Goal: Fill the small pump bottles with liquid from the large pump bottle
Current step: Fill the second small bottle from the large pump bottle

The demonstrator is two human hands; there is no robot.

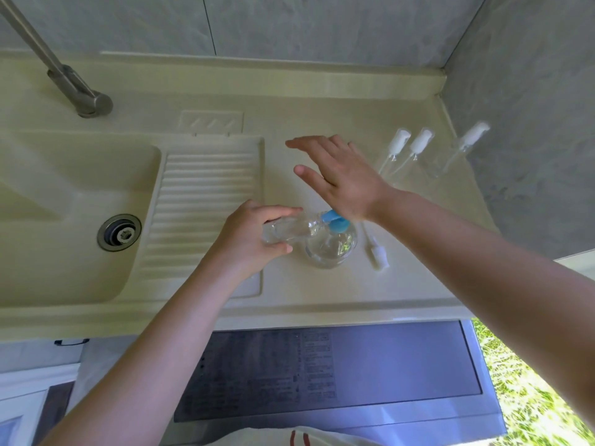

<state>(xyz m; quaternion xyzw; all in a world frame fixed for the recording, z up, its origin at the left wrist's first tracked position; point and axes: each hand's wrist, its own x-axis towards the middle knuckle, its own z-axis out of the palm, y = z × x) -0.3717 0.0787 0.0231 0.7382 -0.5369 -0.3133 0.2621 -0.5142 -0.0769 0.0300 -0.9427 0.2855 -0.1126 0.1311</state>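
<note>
My left hand [248,239] grips a small clear bottle [289,230], which has no pump on it. The bottle lies tilted, its mouth against the blue pump nozzle [336,220] of the large clear bottle [331,247] on the counter. Above that pump my right hand [341,178] is spread flat with straight fingers, the heel of its palm over the pump head. A loose white pump with its tube [376,249] lies on the counter right of the large bottle. Three small bottles with white pump tops [418,146] stand at the back right.
A sink [64,220] with a metal drain [119,232] lies to the left, a ribbed washboard [206,201] beside it and a metal faucet [64,78] behind. Grey walls close the back and right. The counter's front edge runs below my arms.
</note>
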